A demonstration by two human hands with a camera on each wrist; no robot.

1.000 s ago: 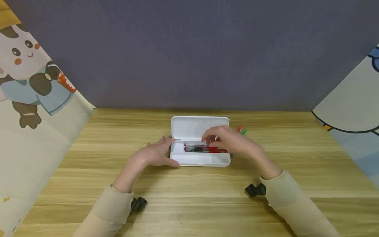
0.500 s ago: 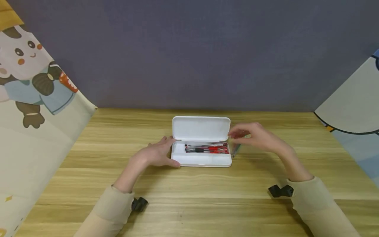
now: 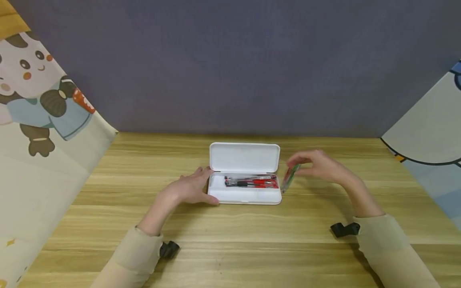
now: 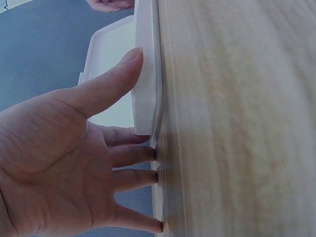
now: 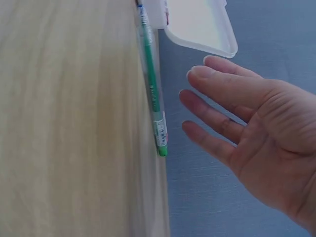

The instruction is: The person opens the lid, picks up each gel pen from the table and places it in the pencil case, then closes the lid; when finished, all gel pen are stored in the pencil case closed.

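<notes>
A white pencil case (image 3: 245, 196) lies with its lid (image 3: 245, 157) raised, several red and black gel pens (image 3: 252, 182) in its rear compartment. My left hand (image 3: 189, 188) rests at the case's left end, thumb against the front wall and straight fingers spread toward the back with tips at the table. Right of the case my right hand (image 3: 317, 166) hovers beside a green pen (image 5: 152, 84) on the table, a red one partly visible along it. In the right wrist view a gap shows between the loosely bent fingers and the pen, and nothing is held.
The wooden table (image 3: 230, 248) ends at a dark grey panel (image 3: 245, 68) behind the case. Cartoon-printed sheets (image 3: 68, 160) slope along both sides. Each sleeve carries a small black wrist mount (image 3: 345, 229).
My right hand has moved right, from over the pens in the case to beside the green and red pens, then slightly farther right. The left hand stays on the case.
</notes>
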